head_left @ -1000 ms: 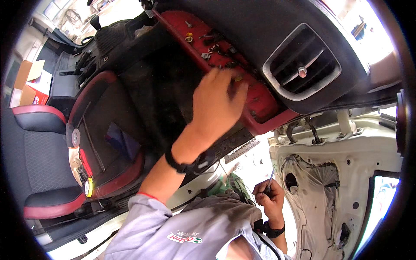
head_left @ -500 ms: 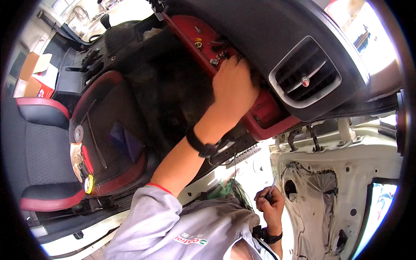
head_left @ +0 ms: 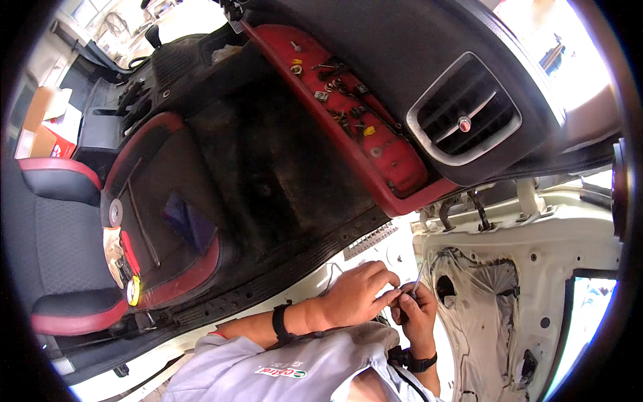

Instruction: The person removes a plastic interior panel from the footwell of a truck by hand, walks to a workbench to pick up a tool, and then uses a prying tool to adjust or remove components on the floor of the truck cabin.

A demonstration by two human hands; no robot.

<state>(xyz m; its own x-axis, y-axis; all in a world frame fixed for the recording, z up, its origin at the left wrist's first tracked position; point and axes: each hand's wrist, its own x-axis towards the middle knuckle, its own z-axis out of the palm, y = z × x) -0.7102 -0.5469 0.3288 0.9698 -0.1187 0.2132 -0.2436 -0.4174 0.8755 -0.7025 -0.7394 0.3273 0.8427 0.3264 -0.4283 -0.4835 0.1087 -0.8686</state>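
Low in front of my body, my left hand (head_left: 358,298) has come close to my right hand, its fingers pinched around something too small to make out. My right hand (head_left: 415,315) grips a tool with a thin metal shaft (head_left: 419,276), apparently a screwdriver, its handle mostly hidden by fingers. Above both hands, a red dashboard tray (head_left: 402,208) holds several small metal parts (head_left: 326,87), clips and a yellow piece (head_left: 368,130).
A white open door panel (head_left: 536,295) stands at the right, beside an air vent (head_left: 463,124) above. At left, a seat (head_left: 67,234) carries gloves (head_left: 114,258), red-handled tools (head_left: 132,251) and a tape roll (head_left: 115,212). An open cardboard box (head_left: 37,120) sits behind.
My left hand has left the red tray and moved down to meet my right hand. My right hand still holds the thin-shafted tool in about the same place.
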